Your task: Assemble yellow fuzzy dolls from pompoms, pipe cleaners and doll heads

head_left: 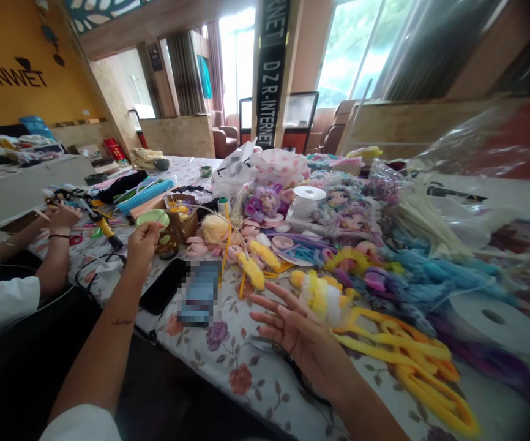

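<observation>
My left hand (143, 242) is raised over the table's left part, its fingers curled into a fist; what it holds, if anything, I cannot make out. It is close to a green dish (152, 217) and a black phone (164, 285). My right hand (287, 321) hovers palm up with fingers spread, holding nothing. Just right of its fingertips lies a fluffy yellow-and-white piece (324, 300). Yellow fuzzy loops (407, 349) trail to the right of it on the floral tablecloth (246, 373).
Craft stuff crowds the table: a purple-haired doll (265, 202), printed doll faces (338, 199), white ribbon rolls (308, 196) (494, 318), blue fuzzy strands (430, 269), plastic bags (476, 147). A co-worker's hands (63, 217) work at the left near a yellow-handled tool (104, 229).
</observation>
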Available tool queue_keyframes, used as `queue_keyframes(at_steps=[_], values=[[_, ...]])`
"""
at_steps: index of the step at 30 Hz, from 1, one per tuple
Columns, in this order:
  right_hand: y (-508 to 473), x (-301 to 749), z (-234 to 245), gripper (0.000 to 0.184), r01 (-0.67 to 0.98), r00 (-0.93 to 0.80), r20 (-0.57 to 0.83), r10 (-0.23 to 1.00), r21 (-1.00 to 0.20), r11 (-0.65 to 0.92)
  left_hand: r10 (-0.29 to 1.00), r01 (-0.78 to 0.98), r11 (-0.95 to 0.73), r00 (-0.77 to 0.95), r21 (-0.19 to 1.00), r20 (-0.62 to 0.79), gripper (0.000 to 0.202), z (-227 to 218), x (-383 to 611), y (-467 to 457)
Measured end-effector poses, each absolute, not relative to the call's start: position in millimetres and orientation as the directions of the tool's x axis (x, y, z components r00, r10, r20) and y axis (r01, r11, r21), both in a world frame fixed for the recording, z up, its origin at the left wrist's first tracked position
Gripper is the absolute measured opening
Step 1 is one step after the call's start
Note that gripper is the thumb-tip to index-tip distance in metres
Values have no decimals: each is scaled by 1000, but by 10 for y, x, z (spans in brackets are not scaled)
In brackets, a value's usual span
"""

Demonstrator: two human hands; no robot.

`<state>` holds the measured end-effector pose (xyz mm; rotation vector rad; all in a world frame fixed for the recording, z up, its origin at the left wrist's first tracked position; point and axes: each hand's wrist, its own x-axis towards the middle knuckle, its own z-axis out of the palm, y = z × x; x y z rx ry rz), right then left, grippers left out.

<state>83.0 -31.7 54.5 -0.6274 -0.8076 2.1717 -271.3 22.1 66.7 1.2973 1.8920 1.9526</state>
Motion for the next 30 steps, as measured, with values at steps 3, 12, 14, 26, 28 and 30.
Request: queue_keyframes(at_steps=[3, 12, 14, 26, 28, 30], values=[[-310, 745, 582, 39, -402, -655, -189, 731, -733, -549, 580, 393, -297, -649, 870, 491, 24, 776, -2715, 426], [-229, 713, 680, 29, -357, -688, -139, 712, -789, -499, 357, 845, 52, -514, 533, 780, 30, 676, -2479, 429], [-274, 777, 623, 27, -352, -691, -161, 705, -777, -522, 502, 878, 235, -478, 418, 721, 34, 480, -2416, 353], [-575, 1393, 286, 22, -392, -505, -339, 794, -729, -561, 883, 917, 398, -383, 2, 271, 40, 92, -2686, 188], [-660, 1515, 242, 25, -411, -464, -383, 799, -706, -577, 896, 921, 390, -381, 6, 229, 38, 78, -2755, 180], [-738, 1651, 168, 27, -435, -404, -449, 797, -672, -599, 909, 926, 378, -375, 19, 183, 34, 45, -2818, 137]])
